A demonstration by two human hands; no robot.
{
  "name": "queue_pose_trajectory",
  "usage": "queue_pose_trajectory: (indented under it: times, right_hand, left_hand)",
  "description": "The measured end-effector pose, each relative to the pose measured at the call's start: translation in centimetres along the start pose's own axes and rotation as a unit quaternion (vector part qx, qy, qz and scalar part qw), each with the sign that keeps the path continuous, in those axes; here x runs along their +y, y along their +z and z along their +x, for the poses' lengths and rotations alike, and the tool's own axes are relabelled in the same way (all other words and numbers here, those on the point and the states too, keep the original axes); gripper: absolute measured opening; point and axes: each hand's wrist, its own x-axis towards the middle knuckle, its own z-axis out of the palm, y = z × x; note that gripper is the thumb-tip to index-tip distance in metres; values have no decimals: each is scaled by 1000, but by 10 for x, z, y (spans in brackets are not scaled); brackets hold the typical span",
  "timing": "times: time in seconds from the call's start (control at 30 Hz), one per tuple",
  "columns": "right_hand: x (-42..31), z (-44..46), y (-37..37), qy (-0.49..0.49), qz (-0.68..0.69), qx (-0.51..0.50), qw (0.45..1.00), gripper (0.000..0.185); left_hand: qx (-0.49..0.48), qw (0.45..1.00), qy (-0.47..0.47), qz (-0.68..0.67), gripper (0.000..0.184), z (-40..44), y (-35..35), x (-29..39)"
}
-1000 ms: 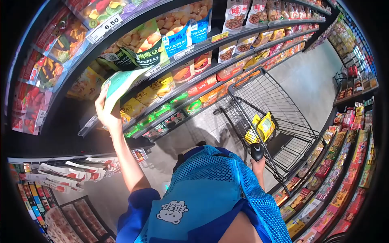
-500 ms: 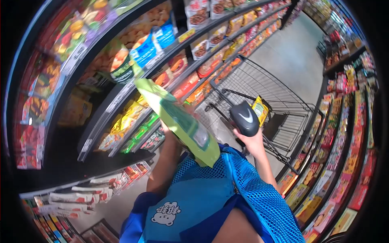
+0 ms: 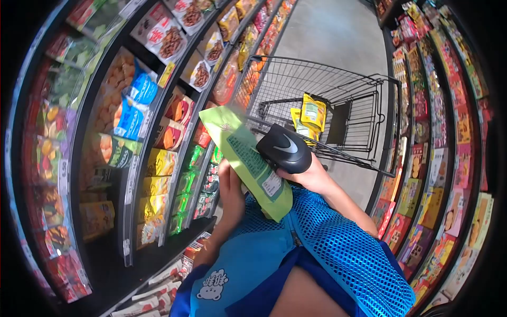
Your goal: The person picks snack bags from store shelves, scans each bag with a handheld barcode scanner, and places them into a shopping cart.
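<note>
My left hand (image 3: 229, 187) is closed around the side of a light green snack bag (image 3: 251, 158). The bag is tilted, and its back, with a dark green text panel and a white label, faces up toward me. A black handheld barcode scanner (image 3: 285, 149) is gripped in my right hand (image 3: 315, 177), whose fingers are partly hidden under it. The scanner's head is right beside the bag's right edge; whether they touch I cannot tell.
Ahead stands a black wire shopping cart (image 3: 322, 71) with yellow packets (image 3: 313, 112) inside. Shelves of bagged snacks (image 3: 158, 174) line the left. More packed shelves (image 3: 422, 158) run along the right, with a grey floor aisle (image 3: 327, 31) between.
The scanner has come left, close to the bag. The bag has turned so its printed back shows more fully. My view has shifted, with the cart now farther left in it.
</note>
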Motion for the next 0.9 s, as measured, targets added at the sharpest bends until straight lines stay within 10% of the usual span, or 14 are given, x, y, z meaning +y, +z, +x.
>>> queue_pose_trajectory:
  times: [0.33,0.47,0.9]
  right_hand:
    - [24,-3,-15,-47,-198,79,976,57]
    - [31,5,-37,16,-242,60,968,55]
    - [67,6,-150,78,51,256,962,16]
  left_hand:
    - [-125,978,-162,38,39,34,15,-18]
    - [-130,954,-210,-169,37,62,14,-46]
    - [-83,979,-43,-183,39,167,62,-83]
